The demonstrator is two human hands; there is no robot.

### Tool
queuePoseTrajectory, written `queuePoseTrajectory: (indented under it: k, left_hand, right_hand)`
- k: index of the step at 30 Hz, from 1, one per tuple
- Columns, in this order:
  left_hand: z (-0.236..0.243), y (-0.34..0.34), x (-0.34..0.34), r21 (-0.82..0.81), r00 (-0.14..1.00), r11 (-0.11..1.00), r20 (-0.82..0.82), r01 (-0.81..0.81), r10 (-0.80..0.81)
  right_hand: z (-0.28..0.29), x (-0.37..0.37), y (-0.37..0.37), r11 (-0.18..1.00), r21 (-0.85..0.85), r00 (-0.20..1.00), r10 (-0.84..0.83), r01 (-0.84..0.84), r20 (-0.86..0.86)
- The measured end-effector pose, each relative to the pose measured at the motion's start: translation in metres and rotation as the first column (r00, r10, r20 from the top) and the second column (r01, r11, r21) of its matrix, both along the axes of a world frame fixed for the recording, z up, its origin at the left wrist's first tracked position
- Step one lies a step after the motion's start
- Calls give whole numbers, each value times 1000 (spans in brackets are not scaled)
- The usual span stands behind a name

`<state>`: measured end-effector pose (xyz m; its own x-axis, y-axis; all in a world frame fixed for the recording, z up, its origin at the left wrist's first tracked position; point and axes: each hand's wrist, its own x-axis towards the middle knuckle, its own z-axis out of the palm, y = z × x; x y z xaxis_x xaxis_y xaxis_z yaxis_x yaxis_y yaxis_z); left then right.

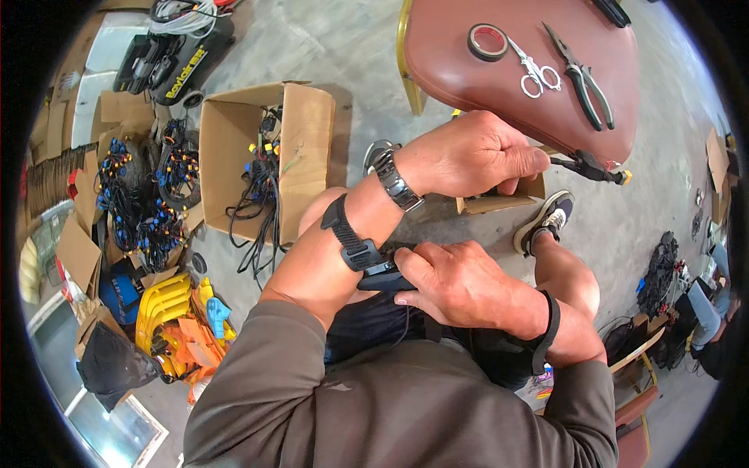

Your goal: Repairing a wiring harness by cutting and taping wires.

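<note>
My left hand [476, 156] is closed, pinching one end of a short black cable [581, 165] between thumb and fingers. A yellow connector [625, 178] tips the cable's far end, near the edge of the chair seat. A metal watch [395, 179] and a black strap [343, 232] go round my left wrist and forearm. My right hand [476, 285] curls round a black wrist device [386, 277] on that strap, its thumb on top; its other fingers are partly hidden. On the brown padded chair [460, 86] lie black tape [488, 42], white-handled scissors [534, 70] and long-nose pliers [583, 82].
An open cardboard box [308, 148] with black cables stands at the left. Beyond it are bundled cables with blue connectors [140, 203] and yellow plastic parts [164, 312]. A small box [503, 201] sits beneath my left hand, beside my shoe [544, 222].
</note>
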<state>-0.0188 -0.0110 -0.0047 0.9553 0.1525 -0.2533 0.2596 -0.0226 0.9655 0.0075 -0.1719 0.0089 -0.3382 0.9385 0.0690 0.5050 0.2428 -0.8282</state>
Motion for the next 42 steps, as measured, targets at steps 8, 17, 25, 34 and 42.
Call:
queuePoseTrajectory:
  k: [8, 17, 25, 34, 42]
  left_hand:
    - [-1, 5, 0, -21, 1000, 1000, 2, 19, -19]
    - [-2, 18, 1, -147, 986, 975, -8, -165, 166]
    - [-8, 2, 9, -63, 996, 994, -1, -93, 94]
    - [-13, -14, 12, 39, 996, 998, 81, -44, 41]
    - [-12, -7, 7, 24, 995, 997, 69, -71, 69]
  right_hand:
    - [3, 3, 2, 999, -36, 998, -38, 36, -41]
    - [-8, 29, 24, 914, -400, 847, -259, 61, -464]
    - [-23, 40, 33, 673, -708, 762, -338, -215, -553]
    - [-43, 34, 25, 800, -565, 764, -232, -203, -603]
    - [-25, 35, 36, 862, -489, 839, -162, -136, -519]
